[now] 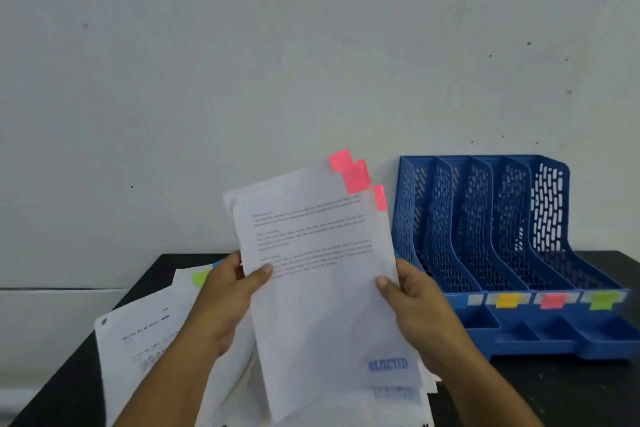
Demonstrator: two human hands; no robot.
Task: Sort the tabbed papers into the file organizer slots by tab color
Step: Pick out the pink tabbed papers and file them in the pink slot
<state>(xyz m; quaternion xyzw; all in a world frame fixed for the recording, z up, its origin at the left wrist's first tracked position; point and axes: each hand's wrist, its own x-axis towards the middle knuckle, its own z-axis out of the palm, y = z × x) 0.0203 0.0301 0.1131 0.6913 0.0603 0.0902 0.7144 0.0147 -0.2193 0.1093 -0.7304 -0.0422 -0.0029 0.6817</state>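
The pink-tabbed papers (322, 274) are standing nearly upright in the air, long axis vertical, tabs up and leaning right. Both hands are pinching them: left hand (228, 291) at the left edge, right hand (415, 302) at the right. The file organizer (512, 253) is sitting to their right on the worktop (554, 399), its pink-labelled slot (554, 300) nearer the right hand.

Held sheets (322, 288) rise left of the organizer (512, 253) (against the wall), above loose papers (145, 333).
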